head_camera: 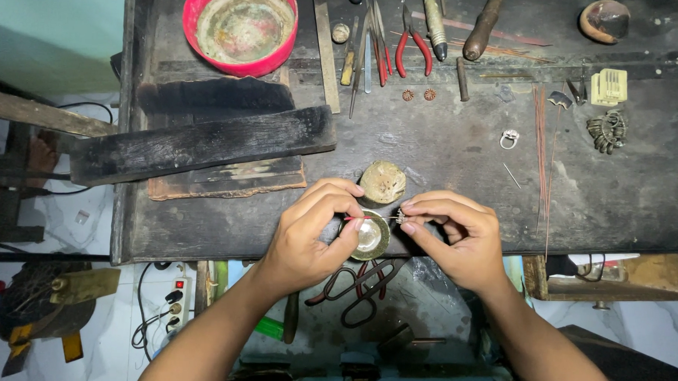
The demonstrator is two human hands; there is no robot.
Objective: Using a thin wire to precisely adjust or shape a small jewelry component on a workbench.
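Copper-coloured wire (pixel 372 217), thin and straight, is lying with its long axis running from 9 o'clock to 3 o'clock, level with the front edge of the workbench (pixel 460 172). Its 3 o'clock end is pointing into a small silvery ornament (pixel 401 217); whether the two are joined cannot be told at this size.

Left hand (pixel 311 234) is pinching the 9 o'clock end of the wire between thumb and forefinger, the fingertips closed tight on it and the other fingers curled in. Right hand (pixel 457 236) is pinching the ornament between thumb and forefinger at its 9 o'clock side, that grip also closed, with the remaining fingers folded toward the palm.

Both hands are working just above a round metal dish (pixel 372 240) that is sitting at the bench's 6 o'clock edge. A round wooden block (pixel 382 182) is standing just beyond the dish, toward 12 o'clock.

Farther toward 12 o'clock, a red bowl (pixel 239 25) is resting at the 11 o'clock corner, and red-handled pliers (pixel 412 43) are lying among files and other hand tools. A silver ring (pixel 509 138) is lying at 2 o'clock from the hands, near a bundle of thin copper wires (pixel 540 145) whose long axis is running from 12 to 6 o'clock. A dark wooden plank (pixel 205 142) is lying at 10 o'clock.
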